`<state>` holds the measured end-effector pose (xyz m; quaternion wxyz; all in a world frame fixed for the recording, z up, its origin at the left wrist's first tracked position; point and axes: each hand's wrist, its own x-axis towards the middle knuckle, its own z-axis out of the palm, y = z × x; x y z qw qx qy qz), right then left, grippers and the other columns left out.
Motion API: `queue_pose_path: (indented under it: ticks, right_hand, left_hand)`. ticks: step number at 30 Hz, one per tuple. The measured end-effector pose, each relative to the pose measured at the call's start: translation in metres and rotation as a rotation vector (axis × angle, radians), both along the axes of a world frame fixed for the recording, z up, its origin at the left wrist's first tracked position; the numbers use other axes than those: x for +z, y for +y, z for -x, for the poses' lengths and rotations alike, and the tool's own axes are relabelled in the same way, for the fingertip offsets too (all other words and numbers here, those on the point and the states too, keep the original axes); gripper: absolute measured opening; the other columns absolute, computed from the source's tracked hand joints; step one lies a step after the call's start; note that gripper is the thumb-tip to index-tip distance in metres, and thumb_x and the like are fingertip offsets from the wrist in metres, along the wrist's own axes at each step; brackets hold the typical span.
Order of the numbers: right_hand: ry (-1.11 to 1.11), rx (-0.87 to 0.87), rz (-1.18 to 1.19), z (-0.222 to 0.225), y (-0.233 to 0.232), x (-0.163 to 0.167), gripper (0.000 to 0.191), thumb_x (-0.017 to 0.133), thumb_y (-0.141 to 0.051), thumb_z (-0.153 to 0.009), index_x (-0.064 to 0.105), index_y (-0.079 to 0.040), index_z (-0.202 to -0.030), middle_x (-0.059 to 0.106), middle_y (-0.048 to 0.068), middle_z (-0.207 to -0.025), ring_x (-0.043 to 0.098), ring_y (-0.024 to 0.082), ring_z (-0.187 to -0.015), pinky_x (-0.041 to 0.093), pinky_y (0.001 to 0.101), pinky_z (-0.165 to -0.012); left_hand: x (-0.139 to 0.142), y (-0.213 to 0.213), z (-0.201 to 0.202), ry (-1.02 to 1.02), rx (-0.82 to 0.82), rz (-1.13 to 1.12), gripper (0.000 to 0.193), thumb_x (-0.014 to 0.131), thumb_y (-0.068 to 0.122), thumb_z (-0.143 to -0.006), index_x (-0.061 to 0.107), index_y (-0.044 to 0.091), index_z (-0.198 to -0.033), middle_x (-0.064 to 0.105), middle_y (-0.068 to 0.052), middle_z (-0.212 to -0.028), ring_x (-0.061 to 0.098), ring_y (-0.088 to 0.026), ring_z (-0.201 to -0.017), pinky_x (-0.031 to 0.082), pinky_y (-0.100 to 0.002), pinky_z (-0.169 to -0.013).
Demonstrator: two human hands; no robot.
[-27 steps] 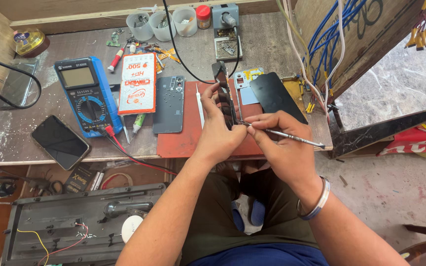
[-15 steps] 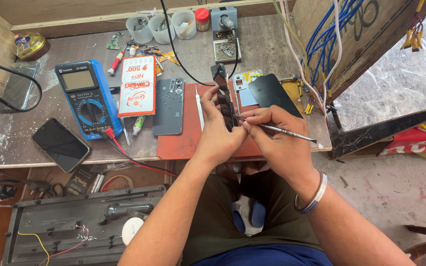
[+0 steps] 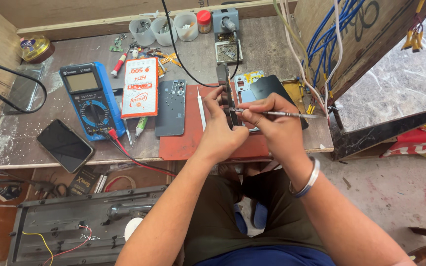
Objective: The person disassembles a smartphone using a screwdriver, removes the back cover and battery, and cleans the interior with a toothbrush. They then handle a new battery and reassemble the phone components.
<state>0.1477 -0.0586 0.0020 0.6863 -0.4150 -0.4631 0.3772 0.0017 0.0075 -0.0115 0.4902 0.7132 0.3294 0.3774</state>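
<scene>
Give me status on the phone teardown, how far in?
Done, by the look of it: the grey back cover is off and lies on the bench, and a bare mid-frame lies further back. In hand: the left hand holds the phone body on edge above the red mat, while the right hand works a thin metal tool against it. Left: whatever is inside; hidden from this angle.

Red-white flat packet lies between blue multimeter's grey screen and grey back cover.

Phone-repair workshop: multimeter, opened phones, cluttered wooden bench.
</scene>
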Motion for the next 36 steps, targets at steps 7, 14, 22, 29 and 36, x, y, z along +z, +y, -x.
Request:
queue_pose_path:
  ticks: [7, 14, 22, 29, 36]
  right_hand:
    - [-0.157, -0.132, -0.062, 0.008, -0.005, 0.018, 0.011, 0.07, 0.006, -0.092, 0.061, 0.001, -0.092, 0.075, 0.017, -0.109, 0.076, 0.021, -0.099, 0.063, 0.0316, -0.088]
    - [-0.395, -0.32, -0.18, 0.016, 0.0, 0.021, 0.011, 0.074, 0.006, -0.094, 0.063, 0.003, -0.093, 0.076, 0.014, -0.11, 0.072, 0.016, -0.098, 0.059, 0.0284, -0.086]
    - [0.01, -0.089, -0.078, 0.002, 0.02, 0.021, 0.016, 0.074, 0.004, -0.093, 0.059, -0.002, -0.093, 0.075, 0.018, -0.107, 0.074, 0.019, -0.099, 0.062, 0.0324, -0.093]
    - [0.105, -0.044, -0.027, -0.005, 0.019, 0.022, 0.016, 0.074, 0.003, -0.092, 0.059, -0.003, -0.093, 0.076, 0.018, -0.108, 0.074, 0.019, -0.098, 0.061, 0.0332, -0.09]
    - [-0.167, -0.202, -0.182, 0.008, 0.004, 0.008, 0.015, 0.074, 0.006, -0.096, 0.06, 0.0, -0.099, 0.073, 0.017, -0.116, 0.071, 0.018, -0.107, 0.059, 0.0306, -0.097]
  left_hand:
    - [0.011, -0.004, 0.0, -0.051, -0.024, 0.005, 0.09, 0.062, 0.005, -0.074, 0.011, 0.005, -0.148, 0.049, -0.022, -0.136, 0.058, -0.034, -0.122, 0.052, -0.042, -0.102]
    - [0.017, -0.017, -0.004, 0.085, 0.042, 0.002, 0.092, 0.063, 0.01, -0.073, 0.009, 0.008, -0.149, 0.051, -0.022, -0.132, 0.06, -0.038, -0.119, 0.052, -0.045, -0.1]
    - [0.003, -0.011, -0.001, 0.089, 0.03, -0.149, 0.093, 0.062, 0.008, -0.075, 0.008, 0.0, -0.149, 0.045, -0.029, -0.141, 0.053, -0.042, -0.131, 0.044, -0.047, -0.11]
    - [0.007, -0.014, -0.004, 0.087, 0.021, -0.052, 0.093, 0.061, 0.009, -0.074, 0.008, 0.003, -0.149, 0.046, -0.027, -0.137, 0.058, -0.039, -0.123, 0.049, -0.045, -0.104]
    - [0.014, -0.019, -0.007, 0.011, 0.099, -0.09, 0.094, 0.064, 0.007, -0.074, 0.009, 0.006, -0.15, 0.047, -0.026, -0.136, 0.057, -0.038, -0.126, 0.05, -0.045, -0.104]
